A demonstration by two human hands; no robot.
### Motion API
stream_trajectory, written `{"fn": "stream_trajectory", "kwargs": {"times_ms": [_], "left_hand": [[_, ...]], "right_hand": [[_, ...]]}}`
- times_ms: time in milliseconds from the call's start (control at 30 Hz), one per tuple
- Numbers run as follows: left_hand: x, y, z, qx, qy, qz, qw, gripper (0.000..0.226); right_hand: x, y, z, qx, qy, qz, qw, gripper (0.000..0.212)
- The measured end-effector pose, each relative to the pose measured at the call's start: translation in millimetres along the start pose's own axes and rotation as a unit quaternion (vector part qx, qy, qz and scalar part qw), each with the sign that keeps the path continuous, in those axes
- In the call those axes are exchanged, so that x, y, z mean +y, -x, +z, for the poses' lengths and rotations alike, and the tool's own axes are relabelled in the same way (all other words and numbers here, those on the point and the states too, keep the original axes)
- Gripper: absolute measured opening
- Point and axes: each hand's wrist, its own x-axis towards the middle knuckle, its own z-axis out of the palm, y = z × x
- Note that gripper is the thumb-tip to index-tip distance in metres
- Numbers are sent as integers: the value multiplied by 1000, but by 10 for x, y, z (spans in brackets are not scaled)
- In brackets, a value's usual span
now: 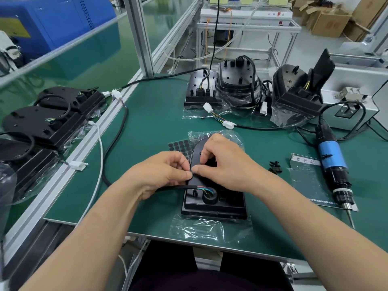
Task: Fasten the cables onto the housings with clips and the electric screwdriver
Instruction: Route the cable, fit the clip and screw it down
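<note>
We note left hand point(165, 172) and right hand point(223, 164) together, fingertips pinching cable point(180, 187) over housing point(214, 206); electric screwdriver point(332, 161) lying alongside

black housing point(214, 203) flat on green mat, cable point(176, 187) across it; blue-banded screwdriver point(333, 164) lying right

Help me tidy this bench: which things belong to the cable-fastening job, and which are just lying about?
Job: black plastic housing; black sheathed cable; small black plastic clips; blue-banded electric screwdriver.
Lying about: sheet of round black pads; labelled clear plastic bag; brown cardboard boxes.
</note>
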Motion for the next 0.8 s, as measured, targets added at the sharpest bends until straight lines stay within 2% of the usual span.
{"fn": "stream_trajectory", "kwargs": {"times_ms": [100, 300, 400, 500, 567, 700, 800], "left_hand": [[12, -9, -9, -4, -10, -1, 1000, 17], [17, -28, -26, -5, -31, -1, 1000, 16], [14, -51, -4, 1, -33, 6, 999, 16], [3, -93, 66, 26, -85, 6, 996, 27], [13, -131, 98, 39, -115, 3, 993, 35], [86, -179, 138, 50, -190, -9, 980, 42], [123, -155, 52, 6, -261, 1, 965, 53]], "right_hand": [[13, 17, 60, 16, -28, 8, 999, 24], [110, 35, -49, -17, -68, -8, 997, 11], [161, 82, -70, 42, -148, 0, 988, 20], [245, 186, -139, 119, -263, 43, 957, 25], [335, 252, -220, 151, -301, 69, 939, 25], [503, 370, -408, 178, -281, 111, 937, 18], [640, 466, -533, 191, -251, 142, 938, 17]]}}
